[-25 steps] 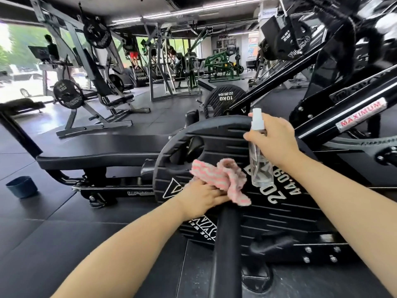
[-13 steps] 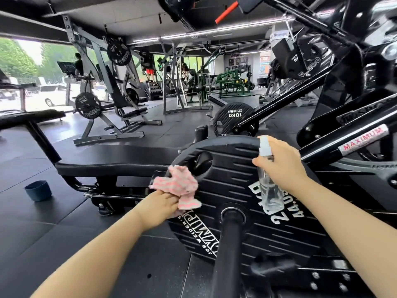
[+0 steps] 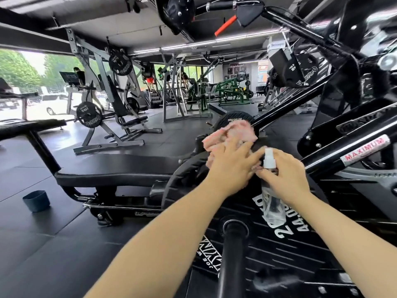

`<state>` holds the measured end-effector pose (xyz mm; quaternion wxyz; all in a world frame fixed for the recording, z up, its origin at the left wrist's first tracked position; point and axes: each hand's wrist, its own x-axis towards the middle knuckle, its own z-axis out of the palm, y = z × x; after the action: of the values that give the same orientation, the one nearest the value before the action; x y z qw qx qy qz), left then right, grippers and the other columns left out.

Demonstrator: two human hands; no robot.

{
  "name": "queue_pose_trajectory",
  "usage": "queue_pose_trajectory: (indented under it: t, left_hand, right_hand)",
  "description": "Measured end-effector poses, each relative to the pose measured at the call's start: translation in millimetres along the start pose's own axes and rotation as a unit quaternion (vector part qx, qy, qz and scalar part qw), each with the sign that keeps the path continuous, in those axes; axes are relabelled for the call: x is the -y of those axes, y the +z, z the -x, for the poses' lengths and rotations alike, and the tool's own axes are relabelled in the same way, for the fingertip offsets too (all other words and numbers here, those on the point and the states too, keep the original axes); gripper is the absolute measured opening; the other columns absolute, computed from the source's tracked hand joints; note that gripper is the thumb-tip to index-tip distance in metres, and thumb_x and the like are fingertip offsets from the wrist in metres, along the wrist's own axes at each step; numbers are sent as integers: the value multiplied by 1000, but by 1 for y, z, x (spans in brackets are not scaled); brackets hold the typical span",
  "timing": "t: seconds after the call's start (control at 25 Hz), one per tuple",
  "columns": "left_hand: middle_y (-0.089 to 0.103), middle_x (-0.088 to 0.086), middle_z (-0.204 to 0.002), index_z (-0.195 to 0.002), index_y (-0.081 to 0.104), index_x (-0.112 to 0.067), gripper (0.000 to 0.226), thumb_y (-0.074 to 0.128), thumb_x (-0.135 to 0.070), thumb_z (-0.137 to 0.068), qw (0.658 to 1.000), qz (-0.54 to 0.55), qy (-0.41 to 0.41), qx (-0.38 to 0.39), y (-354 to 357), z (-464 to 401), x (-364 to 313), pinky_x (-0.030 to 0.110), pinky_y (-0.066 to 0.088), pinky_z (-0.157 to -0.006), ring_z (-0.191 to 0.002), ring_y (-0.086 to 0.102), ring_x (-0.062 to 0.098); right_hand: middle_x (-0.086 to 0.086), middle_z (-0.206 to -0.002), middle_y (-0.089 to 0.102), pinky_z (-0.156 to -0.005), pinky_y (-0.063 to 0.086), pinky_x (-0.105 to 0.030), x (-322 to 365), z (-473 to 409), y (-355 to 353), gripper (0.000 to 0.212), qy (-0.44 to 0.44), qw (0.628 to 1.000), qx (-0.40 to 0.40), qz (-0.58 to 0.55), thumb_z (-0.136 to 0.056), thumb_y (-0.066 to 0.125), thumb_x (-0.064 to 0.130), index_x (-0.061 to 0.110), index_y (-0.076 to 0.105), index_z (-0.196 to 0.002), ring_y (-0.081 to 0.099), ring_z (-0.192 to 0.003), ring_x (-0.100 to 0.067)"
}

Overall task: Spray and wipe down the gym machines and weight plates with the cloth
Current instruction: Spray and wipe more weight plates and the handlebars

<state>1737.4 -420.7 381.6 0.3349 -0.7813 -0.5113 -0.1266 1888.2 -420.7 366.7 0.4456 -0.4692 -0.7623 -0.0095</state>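
A large black 20 kg weight plate (image 3: 279, 254) with white lettering sits on a black bar sleeve (image 3: 234, 250) right in front of me. My left hand (image 3: 232, 166) presses a pink-and-white cloth (image 3: 232, 134) flat against the plate's upper rim, fingers spread. My right hand (image 3: 285, 179) grips a clear spray bottle (image 3: 271, 198) with a white nozzle, upright, just right of the left hand and over the plate's face. The two hands almost touch.
The black machine frame with a "MAXIMUM" label (image 3: 365, 151) slants up on the right. A black padded bench (image 3: 120, 164) lies to the left. A small dark blue cup (image 3: 36, 201) stands on the rubber floor. Other machines (image 3: 120, 108) fill the background.
My left hand moved the cloth from the plate's left side up and right to its top rim. The right hand with the bottle stayed over the plate. My view tilted upward.
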Motion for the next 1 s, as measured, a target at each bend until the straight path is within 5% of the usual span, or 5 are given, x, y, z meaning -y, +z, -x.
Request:
queue_pose_trajectory:
  t: [0.2,0.36,0.72,0.84,1.0]
  left_hand:
    - [60,6,-106,-127,51,-24,46,39,-34,-84,997,17,-53,-47,0,4,23,43,50,-66,-91,56,33]
    - [63,3,-102,-110,55,-18,24,42,-20,-90,959,69,-262,84,-1,3,53,36,46,-71,-94,61,29]
    - [58,15,-125,-124,54,-1,34,36,-15,-99,846,127,-438,276,35,84,125,33,43,-89,-115,55,30]
    - [53,13,-132,-132,44,-5,36,26,-14,-102,805,199,-521,203,30,106,144,33,39,-95,-121,51,28]
    - [54,18,-131,-129,54,-12,43,26,-30,-103,666,434,-606,-29,6,108,147,32,36,-96,-119,50,31]
  right_hand:
    - [8,-100,57,-87,26,-30,-8,1,1,73,9,999,2,-44,-60,37,57,19,57,-120,48,-106,-19]
    - [4,-90,59,-77,18,-23,-7,2,3,49,6,999,-14,-46,-67,48,39,13,60,-107,49,-95,-19]
    - [-10,-81,59,-72,35,-35,4,-6,-12,19,52,993,60,-84,-83,59,22,4,53,-84,52,-82,-29]
    - [-5,-80,61,-76,40,-35,19,-19,-21,22,59,992,104,-35,-85,56,30,9,50,-84,55,-82,-26]
    - [5,-74,52,-70,33,-33,59,-40,-14,23,5,993,119,8,-85,53,36,21,40,-73,50,-80,-21]
